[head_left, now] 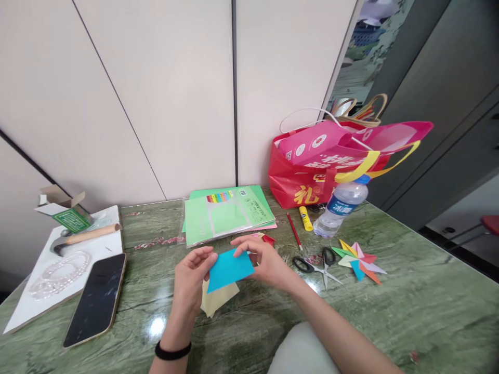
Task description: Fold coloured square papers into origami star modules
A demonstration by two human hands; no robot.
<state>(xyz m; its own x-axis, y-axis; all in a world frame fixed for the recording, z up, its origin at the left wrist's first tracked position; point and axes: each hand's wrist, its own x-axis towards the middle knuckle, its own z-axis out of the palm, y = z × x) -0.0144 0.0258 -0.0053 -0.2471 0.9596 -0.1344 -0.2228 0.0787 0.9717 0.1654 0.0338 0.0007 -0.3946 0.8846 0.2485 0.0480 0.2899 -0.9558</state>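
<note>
On my feed, a bright blue four-sided paper (229,274) covers part of the cream paper sheets (221,299); the bare right fingers (249,242) partly hide a small red folded paper (268,239); a tiny reddish speck (414,357) is too blurred for me to name; the right edge cuts off a red seat-like shape (491,224)

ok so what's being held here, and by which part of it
A blue paper: the left hand pinches it near its upper-left corner, the right hand holds it around its right end.
</note>
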